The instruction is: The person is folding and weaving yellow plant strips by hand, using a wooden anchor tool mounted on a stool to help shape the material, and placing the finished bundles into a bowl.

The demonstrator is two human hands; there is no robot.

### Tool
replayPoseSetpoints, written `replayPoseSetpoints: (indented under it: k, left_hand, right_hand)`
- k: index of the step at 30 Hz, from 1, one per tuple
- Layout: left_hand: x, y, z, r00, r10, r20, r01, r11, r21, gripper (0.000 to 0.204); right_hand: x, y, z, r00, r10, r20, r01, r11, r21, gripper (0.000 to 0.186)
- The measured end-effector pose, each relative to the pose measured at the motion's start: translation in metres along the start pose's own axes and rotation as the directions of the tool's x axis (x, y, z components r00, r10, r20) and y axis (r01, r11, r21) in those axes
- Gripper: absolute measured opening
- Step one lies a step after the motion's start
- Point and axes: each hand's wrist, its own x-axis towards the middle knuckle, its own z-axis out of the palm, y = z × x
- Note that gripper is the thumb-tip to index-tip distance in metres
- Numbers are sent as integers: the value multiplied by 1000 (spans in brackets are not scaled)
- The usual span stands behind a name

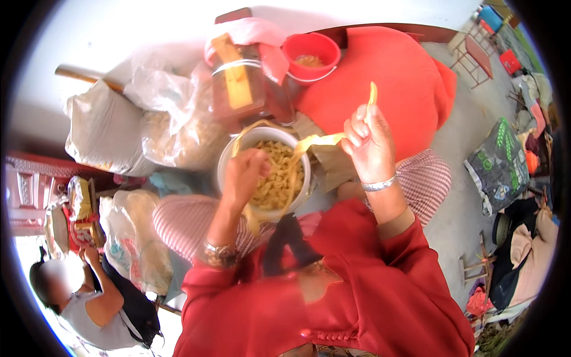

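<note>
My left hand is closed over the left side of a white bucket, its fingers curled round a long pale-yellow flat strip. Many short yellow pieces lie inside the bucket. From my left hand the yellow strip loops over the bucket and across to my right hand. That hand is raised to the right of the bucket, with thumb and fingers pinched on the strip. One end of it sticks up above my fingertips. What the strip is made of, I cannot tell.
Behind the bucket stand a dark wooden stool and a red basin. Full plastic sacks lean at the left. A large red cloth bundle lies at the right, a black bag beyond. Another person sits at the lower left.
</note>
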Motion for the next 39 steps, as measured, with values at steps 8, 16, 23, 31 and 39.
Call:
replayPoseSetpoints:
  k: [8, 16, 23, 31, 39]
  left_hand:
    - [-17, 54, 29, 925, -240, 295, 374, 424, -825, 33]
    - [-28, 26, 9, 892, -252, 375, 452, 510, -732, 26]
    - [-41, 45, 5, 890, -5, 457, 246, 848, -469, 18]
    - [-47, 58, 2, 678, 735, 4, -650, 596, 472, 15]
    - [-49, 29, 4, 957, 272, -103, -276, 961, -26, 15]
  right_hand:
    - [-47, 62, 42, 915, 333, 227, -372, 915, 156, 29]
    - [-52, 70, 25, 992, 111, 53, -73, 877, -475, 30]
    - [-41, 86, 29, 986, 150, 77, -72, 788, -612, 27]
    - [-22, 82, 33, 911, 325, 255, -39, 681, -731, 33]
    - [-20, 71, 44, 863, 432, 262, -40, 575, -817, 38]
